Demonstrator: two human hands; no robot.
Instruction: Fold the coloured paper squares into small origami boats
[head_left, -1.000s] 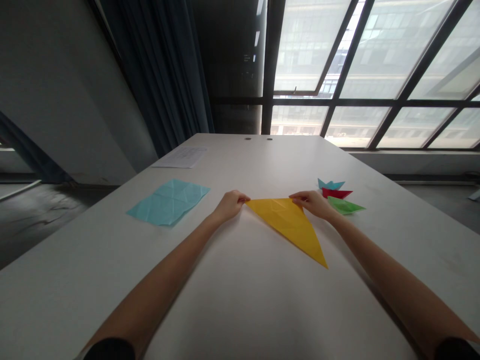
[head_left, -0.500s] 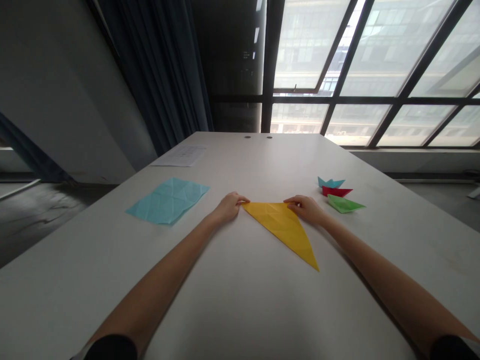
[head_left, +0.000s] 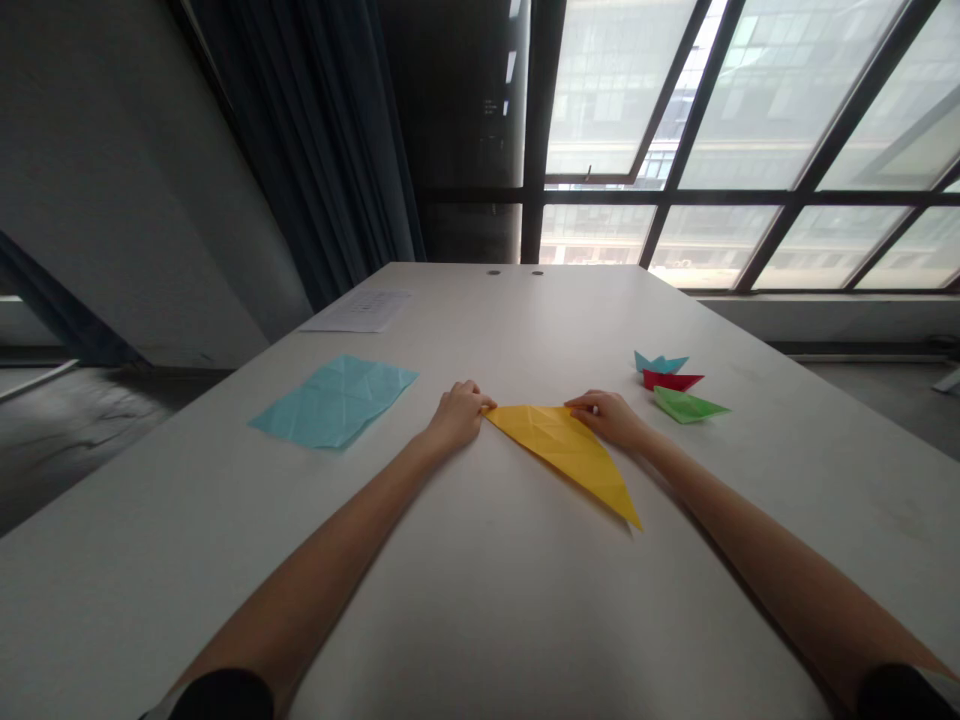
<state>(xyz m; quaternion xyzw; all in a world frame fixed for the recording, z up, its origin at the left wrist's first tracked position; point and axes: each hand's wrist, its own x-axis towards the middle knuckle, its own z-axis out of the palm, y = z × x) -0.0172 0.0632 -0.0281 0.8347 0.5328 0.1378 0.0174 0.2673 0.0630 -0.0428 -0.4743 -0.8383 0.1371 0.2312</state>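
Note:
A folded yellow sheet of paper, roughly triangular with crease lines, lies between my hands in the middle of the table. My left hand is closed on its left corner, with thumb and fingertips pinched together. At the upper right edge my right hand pinches the paper too. The near right tip of the sheet points toward me and stands slightly off the table, with a shadow beneath it.
A creased light blue sheet lies on the white table at left. To the right sit a blue, a red and a green folded paper boat. A printed page rests near the far left edge.
The near tip of the yellow paper has risen a little off the table and moved slightly away from me. My left hand's fingers have curled more over the left corner.

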